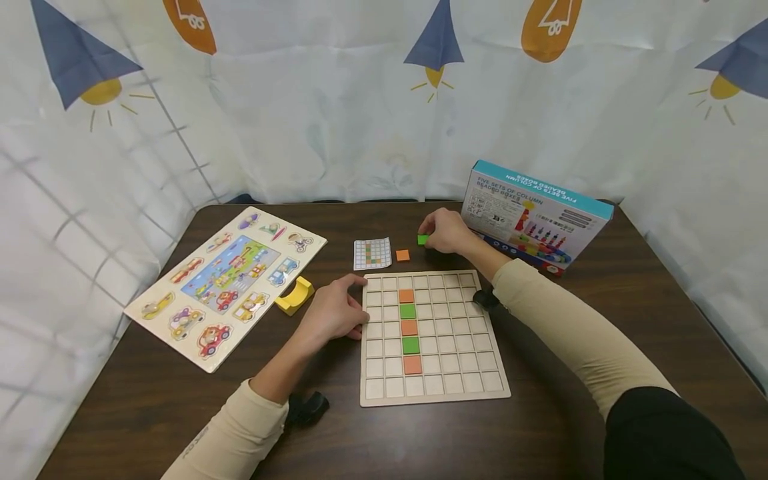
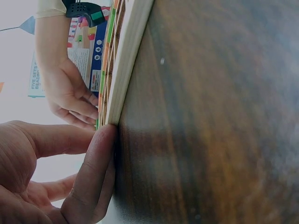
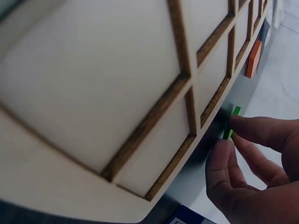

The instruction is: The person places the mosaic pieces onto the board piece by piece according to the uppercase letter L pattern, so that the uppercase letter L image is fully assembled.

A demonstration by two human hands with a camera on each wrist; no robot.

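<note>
A wooden grid board [image 1: 451, 363] lies on the table, with a column of alternating orange and green tiles in its third column from the left. My left hand [image 1: 336, 308] is at the board's left side; in the left wrist view its fingertips [image 2: 103, 137] touch the board's edge. Behind the board, my right hand [image 1: 447, 231] pinches a green square tile [image 3: 237, 111] between thumb and fingers. A loose orange tile [image 1: 403, 255] lies left of that hand, beside a small printed pattern card [image 1: 372, 254].
A picture puzzle board [image 1: 240, 287] with vehicle pieces lies at the left, tilted against a yellow curved block [image 1: 295, 296]. An upright beaded-toy box [image 1: 534, 217] stands at the back right, close to the right forearm. A patterned curtain [image 1: 360, 120] hangs behind the table.
</note>
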